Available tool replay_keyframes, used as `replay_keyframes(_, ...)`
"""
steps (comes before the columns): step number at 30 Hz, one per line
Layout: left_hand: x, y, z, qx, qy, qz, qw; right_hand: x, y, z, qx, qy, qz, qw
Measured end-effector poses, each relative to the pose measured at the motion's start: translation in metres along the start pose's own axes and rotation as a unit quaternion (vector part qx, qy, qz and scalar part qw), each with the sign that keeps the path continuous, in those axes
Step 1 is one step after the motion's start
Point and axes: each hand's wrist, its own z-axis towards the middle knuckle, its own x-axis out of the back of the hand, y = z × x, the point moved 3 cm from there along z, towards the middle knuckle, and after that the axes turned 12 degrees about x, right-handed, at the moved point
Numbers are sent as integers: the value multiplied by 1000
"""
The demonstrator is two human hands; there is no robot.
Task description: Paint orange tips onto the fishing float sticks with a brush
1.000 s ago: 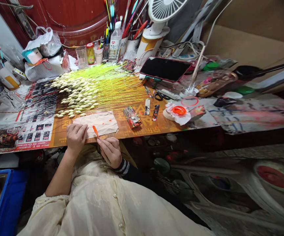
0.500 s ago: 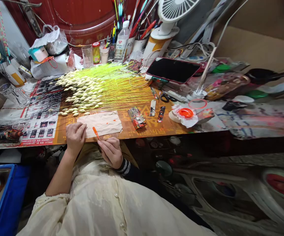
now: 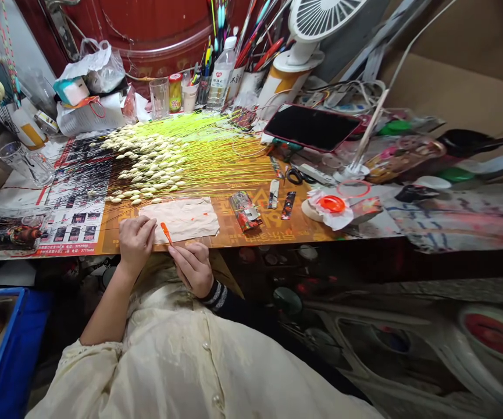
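My right hand (image 3: 193, 266) sits at the table's front edge, fingers pinched on a small brush with an orange tip (image 3: 166, 232). The tip rests over a stained paper sheet (image 3: 181, 218). My left hand (image 3: 135, 241) lies beside it, fingers curled down on the table edge, pinching something too thin to make out. Behind the paper lies a large fan of white fishing floats (image 3: 146, 166) with yellow-green stems (image 3: 207, 148).
An orange paint lid on tissue (image 3: 330, 205) sits to the right, with scissors (image 3: 295, 174), a phone (image 3: 312, 126) and a white fan (image 3: 316, 23) beyond. Glasses, a bottle and brush cups line the back. A blue crate (image 3: 2, 349) stands at lower left.
The view has shifted slightly, so the table appears a little more to the right. The brush tip has moved a touch left toward my left hand. Both hands stay at the table edge.
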Motion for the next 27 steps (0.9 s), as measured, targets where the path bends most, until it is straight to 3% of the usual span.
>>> replay_keyframes(27, 4, -4, -3, 7, 10, 3, 1000, 1, 1, -3, 11, 19, 31, 999)
